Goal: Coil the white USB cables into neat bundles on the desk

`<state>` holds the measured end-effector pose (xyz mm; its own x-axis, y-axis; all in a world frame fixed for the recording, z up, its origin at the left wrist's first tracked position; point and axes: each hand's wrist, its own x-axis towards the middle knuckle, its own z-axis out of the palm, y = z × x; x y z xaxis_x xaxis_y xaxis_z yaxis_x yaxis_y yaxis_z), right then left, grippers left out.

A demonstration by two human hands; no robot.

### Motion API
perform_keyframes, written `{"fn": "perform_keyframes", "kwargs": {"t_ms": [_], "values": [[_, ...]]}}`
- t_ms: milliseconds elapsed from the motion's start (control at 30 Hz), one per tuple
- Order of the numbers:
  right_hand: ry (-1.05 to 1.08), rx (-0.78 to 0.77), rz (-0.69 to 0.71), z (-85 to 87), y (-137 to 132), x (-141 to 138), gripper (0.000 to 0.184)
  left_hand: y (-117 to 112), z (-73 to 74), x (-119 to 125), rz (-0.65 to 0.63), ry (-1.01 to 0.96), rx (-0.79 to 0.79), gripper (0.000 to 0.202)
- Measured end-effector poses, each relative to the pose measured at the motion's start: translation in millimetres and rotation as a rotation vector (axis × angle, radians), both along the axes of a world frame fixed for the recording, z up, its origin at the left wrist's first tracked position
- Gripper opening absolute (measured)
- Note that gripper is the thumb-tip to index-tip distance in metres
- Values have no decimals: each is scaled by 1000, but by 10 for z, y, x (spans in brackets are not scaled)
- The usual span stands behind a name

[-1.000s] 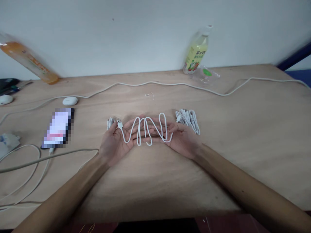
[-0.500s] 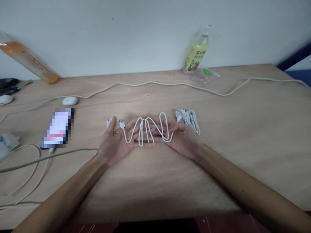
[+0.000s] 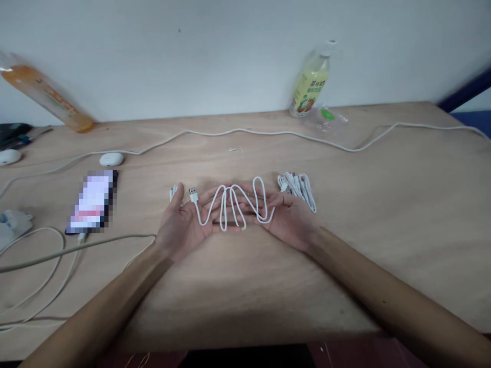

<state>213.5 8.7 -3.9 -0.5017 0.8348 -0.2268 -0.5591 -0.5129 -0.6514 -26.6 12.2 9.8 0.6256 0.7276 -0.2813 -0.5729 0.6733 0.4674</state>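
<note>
A white USB cable (image 3: 223, 207) lies in loose loops across both of my upturned hands. Its USB plug (image 3: 193, 194) rests over the fingers of my left hand (image 3: 184, 225), which bears that end with the fingers stretched out. My right hand (image 3: 289, 217) bears the other end, palm up, its fingers reaching toward the left ones. The cable's far end is hidden at the right palm. Just behind the right hand is a bundle of white cables (image 3: 297, 188). Another white cable piece (image 3: 174, 192) shows partly behind my left thumb.
A phone (image 3: 92, 202) with a cable plugged in lies left. Beyond it are a white case (image 3: 111, 159) and an orange drink bottle (image 3: 49, 97). A long white cord (image 3: 238, 131) crosses the back, near a yellow bottle (image 3: 311, 84) and clear plastic packaging (image 3: 326, 118). Small ties (image 3: 237, 151) lie mid-table.
Almost nothing differs. Both hands keep their place under the cable, and the view has shifted very slightly.
</note>
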Motion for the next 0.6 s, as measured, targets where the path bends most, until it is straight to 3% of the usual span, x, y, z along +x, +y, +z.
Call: {"fn": "perform_keyframes", "kwargs": {"t_ms": [600], "values": [[-23, -20, -18, 16, -7, -8, 52, -1, 19, 17, -4, 33, 20, 87]]}}
